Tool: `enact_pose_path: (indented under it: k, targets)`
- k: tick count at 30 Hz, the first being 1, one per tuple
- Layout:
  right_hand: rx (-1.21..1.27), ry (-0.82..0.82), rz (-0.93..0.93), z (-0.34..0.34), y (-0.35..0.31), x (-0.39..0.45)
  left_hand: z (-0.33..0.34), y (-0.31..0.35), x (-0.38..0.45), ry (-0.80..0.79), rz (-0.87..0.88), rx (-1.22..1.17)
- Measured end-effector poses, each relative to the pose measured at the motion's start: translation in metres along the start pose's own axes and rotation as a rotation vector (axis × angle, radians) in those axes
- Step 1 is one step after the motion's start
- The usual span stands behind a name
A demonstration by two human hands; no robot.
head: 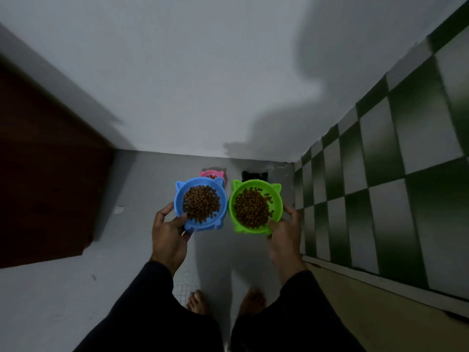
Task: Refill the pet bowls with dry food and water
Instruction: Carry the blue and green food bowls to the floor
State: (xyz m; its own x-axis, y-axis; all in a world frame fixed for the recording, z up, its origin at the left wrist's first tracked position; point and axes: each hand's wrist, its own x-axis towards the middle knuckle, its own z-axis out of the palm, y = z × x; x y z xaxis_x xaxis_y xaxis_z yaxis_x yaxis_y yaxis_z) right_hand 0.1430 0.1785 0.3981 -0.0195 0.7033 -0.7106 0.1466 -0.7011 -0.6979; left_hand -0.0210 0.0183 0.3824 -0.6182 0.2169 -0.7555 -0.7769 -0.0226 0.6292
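The person stands barefoot on a pale floor (pixel 63 301), carrying a bowl in each hand at about waist height. The left hand (pixel 169 231) grips the near rim of the blue bowl (pixel 181 199), thumb hooked over the edge and onto the inside, the other fingers underneath and out of sight. The right hand (pixel 285 232) holds the green bowl (pixel 275 199) the same way, thumb on the near rim, fingers curled round the outer side. Both bowls are cat-shaped with small ears on the rim, and each carries a heap of brown kibble (pixel 201 203). The two rims sit just beside each other, nearly touching.

Further off, on the floor by the wall, a pink bowl (pixel 212 173) with some kibble and a black bowl (pixel 254 176) stand apart from each other; the black one's contents cannot be made out. A brown door (pixel 45 174) is on the left, green-and-white tiles (pixel 380 174) on the right.

The bowls look like light, stiff plastic, smooth enough to slip from a one-sided pinch. The kibble is loose and will roll toward any low edge, so each bowl probably wants keeping level, with fingers spread under the base, while it is lowered. The dry-food part seems nearly done; no water shows yet.
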Motion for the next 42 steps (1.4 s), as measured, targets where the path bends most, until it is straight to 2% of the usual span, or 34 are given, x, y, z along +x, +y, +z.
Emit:
enact_pose_path:
  k: [8,15,19,34,42]
  targets:
    - [0.034,0.061,0.011,0.027,0.101,0.117,-0.016,-0.088,0.122,0.011,-0.002,0.027]
    - [0.042,0.246,0.003,0.056,0.185,0.192,-0.035,-0.155,0.214,0.031,0.004,0.047]
    - [0.074,0.284,0.005,0.063,0.217,0.223,-0.044,-0.179,0.250,0.043,-0.009,0.053]
    - [-0.087,0.388,0.056,0.051,0.263,0.288,-0.087,-0.226,0.294,0.105,-0.092,0.125]
    - [-0.131,0.416,0.038,0.035,0.276,0.308,-0.087,-0.240,0.310,0.113,-0.071,0.086]
